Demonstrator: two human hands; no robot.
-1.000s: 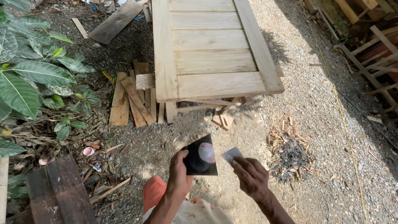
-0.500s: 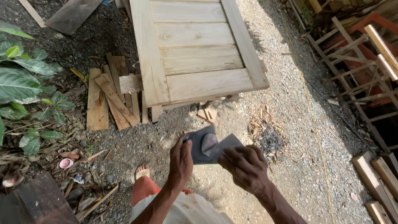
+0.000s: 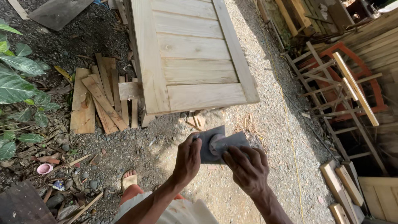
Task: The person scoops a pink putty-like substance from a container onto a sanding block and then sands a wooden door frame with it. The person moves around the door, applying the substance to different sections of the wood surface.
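The left hand [image 3: 188, 155] and right hand [image 3: 244, 168] are both gripping a dark grey, worn sheet of sandpaper [image 3: 219, 143], fingers closed on its edges, holding it above gravel ground [image 3: 265, 124] near a pale slatted wooden panel [image 3: 192, 54].

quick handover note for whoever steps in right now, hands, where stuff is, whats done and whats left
Left hand: pinches the left edge of a dark sandpaper sheet.
Right hand: grips the sheet's right side, which is creased in the middle.
Wooden panel: lies on the gravel ahead, bare pale wood, untouched by either hand.
Scrap boards are piled left of it.
Done: sheet in hand.
Left: sheet has not met the panel.
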